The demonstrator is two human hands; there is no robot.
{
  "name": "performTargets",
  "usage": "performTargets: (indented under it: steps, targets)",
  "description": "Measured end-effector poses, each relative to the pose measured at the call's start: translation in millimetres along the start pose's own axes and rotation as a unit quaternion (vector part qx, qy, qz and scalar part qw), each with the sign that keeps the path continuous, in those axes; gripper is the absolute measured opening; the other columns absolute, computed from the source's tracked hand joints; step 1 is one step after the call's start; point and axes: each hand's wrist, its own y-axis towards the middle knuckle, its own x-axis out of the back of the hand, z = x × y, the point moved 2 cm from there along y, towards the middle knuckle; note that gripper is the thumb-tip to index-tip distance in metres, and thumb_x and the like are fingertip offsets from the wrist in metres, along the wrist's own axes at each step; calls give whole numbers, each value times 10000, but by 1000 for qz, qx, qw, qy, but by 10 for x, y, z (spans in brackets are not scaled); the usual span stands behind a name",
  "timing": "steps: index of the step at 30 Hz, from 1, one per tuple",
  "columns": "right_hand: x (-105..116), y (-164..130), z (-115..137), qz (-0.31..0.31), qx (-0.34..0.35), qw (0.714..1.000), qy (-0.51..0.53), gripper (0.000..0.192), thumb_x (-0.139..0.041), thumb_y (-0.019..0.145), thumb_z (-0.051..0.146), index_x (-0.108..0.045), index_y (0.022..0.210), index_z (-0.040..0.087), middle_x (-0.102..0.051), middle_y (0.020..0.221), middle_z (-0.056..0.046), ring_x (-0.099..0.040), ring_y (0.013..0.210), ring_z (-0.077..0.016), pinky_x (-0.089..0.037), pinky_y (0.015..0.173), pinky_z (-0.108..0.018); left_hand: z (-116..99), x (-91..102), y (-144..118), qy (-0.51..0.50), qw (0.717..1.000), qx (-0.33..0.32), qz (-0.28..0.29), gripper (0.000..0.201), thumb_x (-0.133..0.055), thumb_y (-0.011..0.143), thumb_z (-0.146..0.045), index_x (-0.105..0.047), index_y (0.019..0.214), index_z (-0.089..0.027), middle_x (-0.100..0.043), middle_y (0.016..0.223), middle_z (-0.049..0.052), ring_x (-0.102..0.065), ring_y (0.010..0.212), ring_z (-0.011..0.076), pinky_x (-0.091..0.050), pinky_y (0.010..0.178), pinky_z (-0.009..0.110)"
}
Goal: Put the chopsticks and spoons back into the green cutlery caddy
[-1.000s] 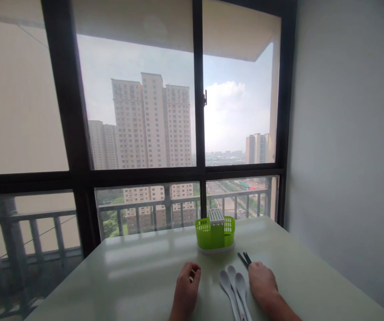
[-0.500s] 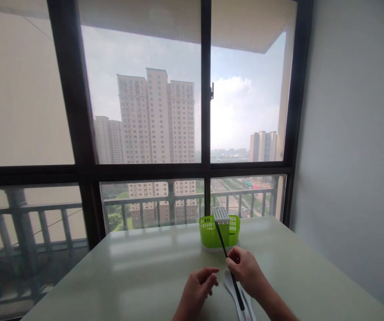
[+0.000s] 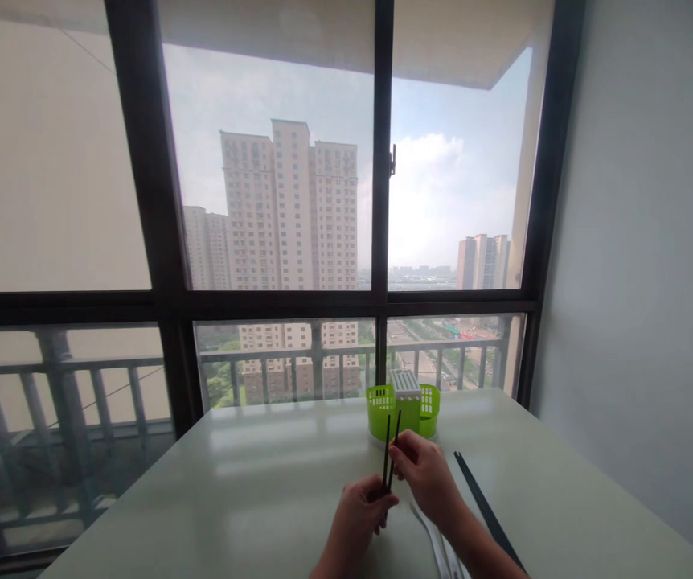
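Note:
My left hand (image 3: 358, 515) is closed around the lower part of two thin dark chopsticks (image 3: 387, 446), which stand nearly upright and slightly apart at the top. My right hand (image 3: 424, 470) pinches the right-hand chopstick with thumb and fingertips, a little higher up. White spoons (image 3: 434, 543) lie on the table below my right wrist, partly covered by it. Just beyond the hands stands a green utensil basket (image 3: 376, 418) with a white slotted top (image 3: 405, 383) on its middle section. Its front is partly hidden by my right hand.
Right of my right forearm, more dark chopsticks (image 3: 485, 511) lie slanted on the pale glossy table (image 3: 250, 498). The table's far edge meets a dark-framed window (image 3: 286, 305). A plain wall (image 3: 641, 281) rises on the right.
My left hand, earlier empty with fingers apart, now grips the chopsticks. My right hand has moved up and left with them, tilting them upright. The chopsticks at the right have come into view.

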Motion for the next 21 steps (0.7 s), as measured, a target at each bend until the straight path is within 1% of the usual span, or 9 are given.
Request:
performTargets:
  steps: [2,4,6,8,11,13,14,18,21]
  targets:
    - [7,37,72,12,26,999,-33,222,-640,905,402,-662,854,188,-659,726,1,-598,647,-147,-472,608,-233,0,-2,5,7,1000,1,3,330,-697,734,-526,-610,717,-208,-568,533,-48,-552,465,131,-400,445,235]
    - [-9,57,88,25,43,997,-54,165,-664,879,345,-694,902,184,-679,777,-9,-607,685,-151,-468,631,-230,2,-2,5,14,1000,0,8,341,-693,724,-542,-620,717,-208,-566,536,-44,-548,462,136,-399,445,243]
    - [-33,64,53,21,43,997,-62,159,-641,890,322,-709,914,180,-678,776,-15,-608,689,-154,-464,633,-230,1,1,0,26,1000,-1,12,335,-705,712,-536,-622,691,-212,-568,531,-40,-544,459,142,-398,453,252]
    - [-54,66,-6,12,32,997,-66,179,-616,908,328,-708,879,178,-663,740,-16,-601,669,-156,-457,620,-230,-5,7,-12,39,999,0,15,306,-723,709,-510,-634,688,-217,-584,529,-37,-560,475,151,-409,479,256]
    - [-61,67,-79,8,14,998,-55,220,-616,913,366,-679,818,178,-642,698,-6,-591,625,-153,-449,589,-234,-13,23,-32,63,998,-5,10,242,-728,727,-446,-677,826,-231,-618,540,-48,-596,505,157,-446,537,250]
    - [-42,69,-93,9,6,999,-39,249,-617,915,394,-657,794,179,-632,678,2,-588,586,-149,-443,561,-237,-6,29,-39,67,997,-20,13,212,-684,771,-401,-669,906,-238,-628,546,-57,-603,503,150,-459,558,243]
    - [-28,72,-89,12,2,999,-32,260,-618,914,402,-650,785,180,-626,661,6,-589,568,-147,-438,548,-238,3,29,-38,62,997,-30,18,189,-650,798,-386,-661,915,-238,-627,548,-58,-604,499,147,-458,558,240]
    - [55,120,-35,36,-14,999,-15,265,-641,895,419,-661,779,181,-622,600,14,-608,541,-154,-443,531,-239,47,5,-23,31,998,-40,39,150,-575,844,-371,-629,841,-231,-597,548,-53,-599,491,145,-428,520,236]
    - [154,223,23,15,-22,999,35,293,-686,857,474,-667,863,181,-691,699,-16,-642,577,-170,-499,544,-258,37,-11,-16,15,999,-36,36,141,-587,827,-363,-603,786,-229,-582,559,-56,-591,485,137,-419,506,233]
